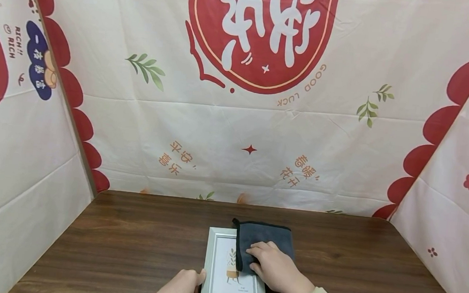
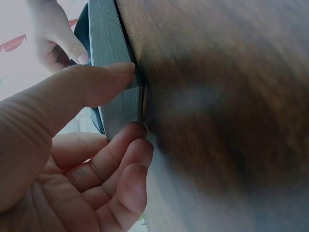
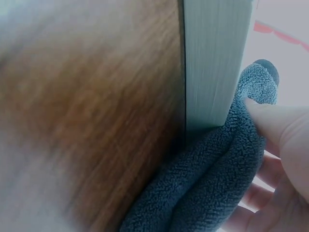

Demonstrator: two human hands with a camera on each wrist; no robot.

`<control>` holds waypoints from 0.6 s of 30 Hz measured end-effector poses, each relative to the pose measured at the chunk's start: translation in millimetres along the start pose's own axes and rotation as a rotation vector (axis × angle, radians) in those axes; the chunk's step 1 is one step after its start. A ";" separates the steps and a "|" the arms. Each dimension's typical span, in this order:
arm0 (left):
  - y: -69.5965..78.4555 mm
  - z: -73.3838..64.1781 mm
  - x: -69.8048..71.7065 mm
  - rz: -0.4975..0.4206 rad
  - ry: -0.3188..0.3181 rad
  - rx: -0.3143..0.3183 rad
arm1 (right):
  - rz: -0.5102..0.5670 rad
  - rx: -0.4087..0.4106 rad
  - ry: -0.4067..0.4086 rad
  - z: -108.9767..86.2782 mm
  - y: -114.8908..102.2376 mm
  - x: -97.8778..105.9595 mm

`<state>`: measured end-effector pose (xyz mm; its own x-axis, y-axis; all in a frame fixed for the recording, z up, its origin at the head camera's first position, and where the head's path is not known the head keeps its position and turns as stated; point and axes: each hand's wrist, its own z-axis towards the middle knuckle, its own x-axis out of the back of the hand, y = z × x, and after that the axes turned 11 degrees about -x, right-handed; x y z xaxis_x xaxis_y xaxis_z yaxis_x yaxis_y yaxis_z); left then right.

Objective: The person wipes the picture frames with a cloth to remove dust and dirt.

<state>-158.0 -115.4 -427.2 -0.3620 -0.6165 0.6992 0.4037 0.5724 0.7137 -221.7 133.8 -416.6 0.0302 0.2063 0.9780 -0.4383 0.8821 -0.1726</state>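
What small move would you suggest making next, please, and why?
I would probably slide the dark blue-gray cloth toward the person across the picture frame, since the right hand rests on it over the upper right, the nearer part lies uncovered, and the left hand touches the left side.

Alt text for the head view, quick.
A right hand rests on a dark gray cloth covering the far right corner of a picture frame on a brown table. The left hand holds the frame's near left corner; printed fabric hangs behind.
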 end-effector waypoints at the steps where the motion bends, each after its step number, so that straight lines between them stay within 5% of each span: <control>1: 0.2 0.1 0.1 -0.010 -0.002 0.009 | -0.002 0.001 0.002 0.6 0.1 0.2; 18: -0.3 -0.3 -1.7 0.033 0.020 -0.017 | -0.009 -0.008 0.003 10.1 3.5 0.6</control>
<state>-157.3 -114.7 -428.6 -0.3319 -0.6082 0.7211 0.4291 0.5834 0.6896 -232.3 132.7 -415.4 0.0367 0.2000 0.9791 -0.4309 0.8872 -0.1651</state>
